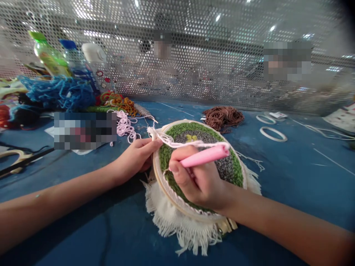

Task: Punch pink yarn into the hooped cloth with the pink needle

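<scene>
A round wooden embroidery hoop (165, 187) lies tilted on the table, holding a looped-yarn piece (201, 138) with a green outer ring, a grey middle and a small yellow patch. White fringe (180, 229) hangs around its lower edge. My left hand (137, 159) grips the hoop's left rim. My right hand (195, 181) holds a pink punch needle (205, 155) over the grey and green loops, hiding part of the piece. Pale pink yarn (163, 139) runs from the needle's far end across the rim to a loose pink tangle (124, 127).
Tangled blue yarn (59, 94), orange yarn (119, 103), plastic bottles (50, 53) and brown yarn (223, 118) lie on the blue table (305, 173). Scissors (16, 160) sit far left, white rings (273, 133) to the right. A perforated metal screen (194, 37) stands behind, with blurred people beyond it.
</scene>
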`<state>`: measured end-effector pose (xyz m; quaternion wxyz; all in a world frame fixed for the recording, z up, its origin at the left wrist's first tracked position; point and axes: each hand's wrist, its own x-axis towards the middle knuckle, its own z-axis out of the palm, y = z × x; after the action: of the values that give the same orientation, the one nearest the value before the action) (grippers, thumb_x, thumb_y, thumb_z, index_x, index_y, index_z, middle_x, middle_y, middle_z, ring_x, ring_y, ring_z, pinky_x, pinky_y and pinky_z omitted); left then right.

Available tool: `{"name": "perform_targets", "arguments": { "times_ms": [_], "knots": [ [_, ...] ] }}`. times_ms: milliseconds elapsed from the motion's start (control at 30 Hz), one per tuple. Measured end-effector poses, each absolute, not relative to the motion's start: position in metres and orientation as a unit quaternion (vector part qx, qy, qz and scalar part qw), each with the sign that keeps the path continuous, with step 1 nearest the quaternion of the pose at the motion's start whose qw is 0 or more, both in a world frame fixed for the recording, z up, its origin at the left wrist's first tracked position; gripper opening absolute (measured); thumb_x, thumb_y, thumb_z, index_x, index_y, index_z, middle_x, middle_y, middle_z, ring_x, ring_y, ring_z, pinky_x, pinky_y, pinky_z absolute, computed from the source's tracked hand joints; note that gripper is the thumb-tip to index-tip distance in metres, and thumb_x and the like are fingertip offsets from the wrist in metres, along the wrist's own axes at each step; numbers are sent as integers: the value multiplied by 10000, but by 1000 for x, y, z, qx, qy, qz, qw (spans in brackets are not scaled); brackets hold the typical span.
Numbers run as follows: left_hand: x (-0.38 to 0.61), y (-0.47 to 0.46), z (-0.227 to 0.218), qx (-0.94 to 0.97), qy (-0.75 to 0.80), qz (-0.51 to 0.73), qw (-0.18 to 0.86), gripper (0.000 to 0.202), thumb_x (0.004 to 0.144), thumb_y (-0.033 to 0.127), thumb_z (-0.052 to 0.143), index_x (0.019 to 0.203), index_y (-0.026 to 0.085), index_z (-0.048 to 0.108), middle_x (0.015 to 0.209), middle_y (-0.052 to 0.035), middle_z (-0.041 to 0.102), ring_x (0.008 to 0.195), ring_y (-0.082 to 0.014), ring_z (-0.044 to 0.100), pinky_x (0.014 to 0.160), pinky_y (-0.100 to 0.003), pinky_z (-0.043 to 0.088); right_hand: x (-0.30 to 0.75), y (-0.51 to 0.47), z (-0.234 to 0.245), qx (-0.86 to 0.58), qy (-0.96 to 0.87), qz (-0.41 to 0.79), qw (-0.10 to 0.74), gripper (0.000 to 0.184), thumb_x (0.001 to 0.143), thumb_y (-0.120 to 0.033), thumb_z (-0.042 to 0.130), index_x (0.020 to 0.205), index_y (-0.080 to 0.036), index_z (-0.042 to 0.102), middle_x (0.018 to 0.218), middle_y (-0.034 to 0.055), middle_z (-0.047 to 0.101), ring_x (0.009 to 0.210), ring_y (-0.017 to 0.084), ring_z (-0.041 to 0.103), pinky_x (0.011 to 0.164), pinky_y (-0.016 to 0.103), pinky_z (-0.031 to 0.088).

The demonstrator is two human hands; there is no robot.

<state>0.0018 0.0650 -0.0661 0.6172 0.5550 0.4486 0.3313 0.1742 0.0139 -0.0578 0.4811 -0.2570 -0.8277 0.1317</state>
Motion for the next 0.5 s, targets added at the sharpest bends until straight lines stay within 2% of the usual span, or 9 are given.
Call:
{"name": "perform_targets", "arguments": {
  "times_ms": [133, 300, 500],
  "knots": [
    [1, 65, -67, 548, 448, 328, 626, 310, 831, 433, 531, 649, 197, 444, 450, 87, 280, 341, -50, 209, 334, -176, 134, 172, 17, -59, -268, -833, 150, 460, 61, 876, -158, 478, 835, -202, 467, 712, -11, 516, 615, 115, 466, 605, 263, 401],
    [1, 65, -68, 551, 448, 343, 615, 320, 806, 420, 559, 611, 188, 456, 471, 73, 308, 367, -55, 239, 358, -193, 161, 166, 21, -57, -300, -871, 197, 335, 186, 921, -291, 444, 774, -186, 489, 673, -8, 509, 577, 113, 448, 591, 268, 387],
    [1, 63, -65, 549, 447, 329, 625, 317, 829, 427, 526, 634, 187, 460, 491, 68, 327, 382, -60, 242, 375, -206, 154, 163, 21, -57, -304, -877, 175, 329, 225, 910, -280, 429, 716, -184, 491, 655, -7, 516, 565, 108, 447, 581, 260, 373]
  ]
}}
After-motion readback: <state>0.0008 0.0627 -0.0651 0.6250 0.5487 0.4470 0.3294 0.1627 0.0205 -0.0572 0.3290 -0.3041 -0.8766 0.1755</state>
